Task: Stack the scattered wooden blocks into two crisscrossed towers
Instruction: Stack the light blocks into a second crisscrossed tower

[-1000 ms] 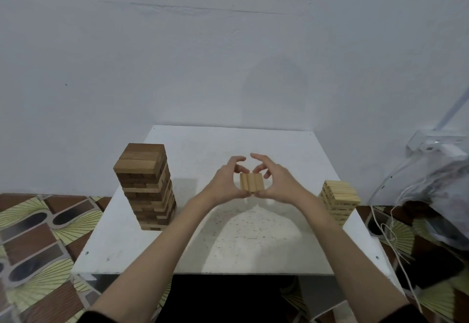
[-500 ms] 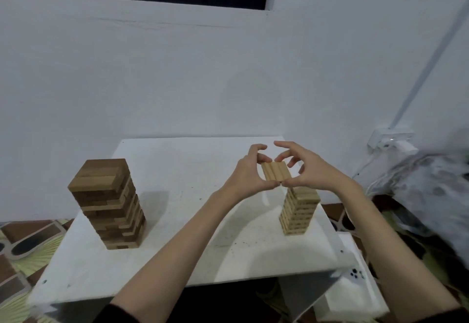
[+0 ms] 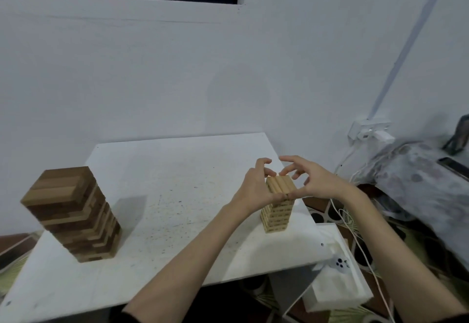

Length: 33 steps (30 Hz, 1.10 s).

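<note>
A tall tower of dark and light wooden blocks (image 3: pixel 76 213) stands on the left of the white table (image 3: pixel 177 211). Near the table's right edge stands a smaller pale block tower (image 3: pixel 278 214). Right at its top is a row of pale blocks (image 3: pixel 280 184), lying side by side and held between both hands. My left hand (image 3: pixel 255 186) pinches the row from the left with curled fingers. From the right, my right hand (image 3: pixel 317 180) grips it, thumb at the near end. Whether the row touches the tower is hidden by my thumbs.
A white wall rises behind the table. Right of the table are a wall socket (image 3: pixel 369 129) with cables, a grey patterned cloth bundle (image 3: pixel 418 178), and a white foam box (image 3: pixel 337 282) with a small white controller (image 3: pixel 340 263) on it. Patterned floor tiles show below.
Both hands carried the row of pale blocks from the table's middle to the right and lowered it onto the top of the pale tower. The view turned right.
</note>
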Tool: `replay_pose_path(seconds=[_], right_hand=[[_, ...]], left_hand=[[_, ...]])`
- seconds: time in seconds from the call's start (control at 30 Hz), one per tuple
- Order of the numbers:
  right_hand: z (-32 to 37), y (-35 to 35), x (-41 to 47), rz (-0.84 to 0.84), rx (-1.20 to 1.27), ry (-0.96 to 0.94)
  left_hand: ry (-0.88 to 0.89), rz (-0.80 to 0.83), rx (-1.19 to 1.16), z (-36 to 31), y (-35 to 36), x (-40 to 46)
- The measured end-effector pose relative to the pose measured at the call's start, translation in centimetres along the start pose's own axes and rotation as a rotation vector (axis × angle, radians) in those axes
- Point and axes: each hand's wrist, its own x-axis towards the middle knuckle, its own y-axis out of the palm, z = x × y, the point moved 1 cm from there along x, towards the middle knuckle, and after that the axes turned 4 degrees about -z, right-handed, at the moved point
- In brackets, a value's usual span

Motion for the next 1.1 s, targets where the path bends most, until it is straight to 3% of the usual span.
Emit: replay_pose_path(seconds=[0.3, 0.5, 0.63, 0.8, 1.1], right_hand=[[-0.4, -0.3, -0.5, -0.003, 0.057, 0.003], [1.2, 3.0, -3.0, -0.371, 0.56, 0.073], [0.7, 6.3, -3.8, -0.438, 0.748, 0.172], [0.6, 7.9, -4.2, -0.416, 0.813, 0.173], [1.6, 8.2, -4.3, -0.433, 0.777, 0.125]], left_hand=[[-0.036, -0.007, -0.019, 0.1, -0.1, -0.4], [-0.223, -0.096, -0.45, -1.5, 1.2, -2.7], [-0.247, -0.049, -0.562, -1.5, 2.9, -4.1], [-0.165, 0.019, -0.626, -5.0, 2.1, -6.6], [-0.211, 0.025, -0.62, -1.8, 3.8, -5.0]])
